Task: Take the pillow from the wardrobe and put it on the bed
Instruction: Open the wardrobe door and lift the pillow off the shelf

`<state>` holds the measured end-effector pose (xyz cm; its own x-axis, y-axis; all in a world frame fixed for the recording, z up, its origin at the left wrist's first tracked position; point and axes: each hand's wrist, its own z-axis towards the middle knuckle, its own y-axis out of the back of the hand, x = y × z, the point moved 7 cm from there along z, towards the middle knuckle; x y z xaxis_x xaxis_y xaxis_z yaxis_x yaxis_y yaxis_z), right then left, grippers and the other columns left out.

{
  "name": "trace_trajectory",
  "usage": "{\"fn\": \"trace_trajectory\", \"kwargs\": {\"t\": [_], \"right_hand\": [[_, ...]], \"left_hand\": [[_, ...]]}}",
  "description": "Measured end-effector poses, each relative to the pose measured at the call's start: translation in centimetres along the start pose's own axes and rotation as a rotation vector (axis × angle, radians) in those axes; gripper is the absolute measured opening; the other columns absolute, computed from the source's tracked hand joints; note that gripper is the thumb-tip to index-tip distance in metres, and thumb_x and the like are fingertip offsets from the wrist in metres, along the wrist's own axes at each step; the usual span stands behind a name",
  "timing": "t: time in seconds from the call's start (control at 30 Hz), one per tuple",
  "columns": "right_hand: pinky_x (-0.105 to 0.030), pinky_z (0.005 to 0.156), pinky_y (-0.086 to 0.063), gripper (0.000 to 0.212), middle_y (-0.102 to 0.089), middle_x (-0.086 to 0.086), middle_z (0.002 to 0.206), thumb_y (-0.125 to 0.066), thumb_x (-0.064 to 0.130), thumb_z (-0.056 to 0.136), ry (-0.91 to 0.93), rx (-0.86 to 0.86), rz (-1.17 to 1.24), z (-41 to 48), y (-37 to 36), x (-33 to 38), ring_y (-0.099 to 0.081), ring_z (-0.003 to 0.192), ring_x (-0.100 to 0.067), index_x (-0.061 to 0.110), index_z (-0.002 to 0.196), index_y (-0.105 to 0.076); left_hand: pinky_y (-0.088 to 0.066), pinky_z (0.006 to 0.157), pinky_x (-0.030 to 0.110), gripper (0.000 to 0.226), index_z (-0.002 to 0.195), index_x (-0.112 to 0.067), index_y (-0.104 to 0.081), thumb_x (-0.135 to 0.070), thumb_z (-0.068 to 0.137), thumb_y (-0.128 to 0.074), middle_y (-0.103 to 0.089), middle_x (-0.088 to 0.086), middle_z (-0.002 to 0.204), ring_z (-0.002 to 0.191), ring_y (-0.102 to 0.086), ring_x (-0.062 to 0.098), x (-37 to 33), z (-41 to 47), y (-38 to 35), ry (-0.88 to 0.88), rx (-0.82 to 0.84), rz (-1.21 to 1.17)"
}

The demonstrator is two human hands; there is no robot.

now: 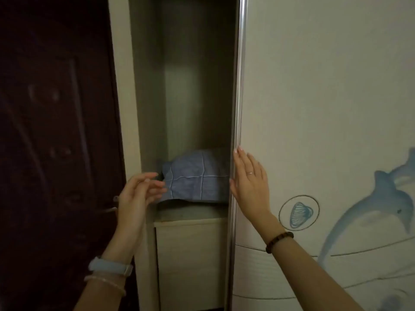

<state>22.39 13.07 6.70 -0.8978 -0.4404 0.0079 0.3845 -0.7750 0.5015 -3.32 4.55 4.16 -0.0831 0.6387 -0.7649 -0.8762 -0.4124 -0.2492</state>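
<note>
Dim light fills the tall pale wardrobe (125, 86), its narrow opening showing between a dark brown panelled door (56, 131) on the left and a cream sliding door painted with a blue dolphin (336, 108) on the right. My left hand (137, 194) hovers with fingers loosely spread, just at the corner of the blue checked fabric pillow (195, 178), which lies on a shelf inside. My right hand (251, 180) rests flat, fingers extended, against the sliding door's metal edge (238, 86).
</note>
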Motion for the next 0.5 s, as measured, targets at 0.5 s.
{"fn": "trace_trajectory", "kwargs": {"t": [0.5], "right_hand": [[-0.040,0.113,-0.033,0.075,-0.025,-0.022,0.154,-0.058,-0.006,0.081,-0.210,-0.078,0.183,-0.9,2.7,-14.5,-0.031,0.137,-0.036,0.003,0.147,-0.025]], "left_hand": [[-0.056,0.060,0.017,0.026,0.091,-0.018,-0.063,-0.007,0.099,-0.040,-0.074,-0.006,0.068,0.063,-0.071,0.009,3.0,-3.8,-7.4,0.123,-0.055,-0.012]]}}
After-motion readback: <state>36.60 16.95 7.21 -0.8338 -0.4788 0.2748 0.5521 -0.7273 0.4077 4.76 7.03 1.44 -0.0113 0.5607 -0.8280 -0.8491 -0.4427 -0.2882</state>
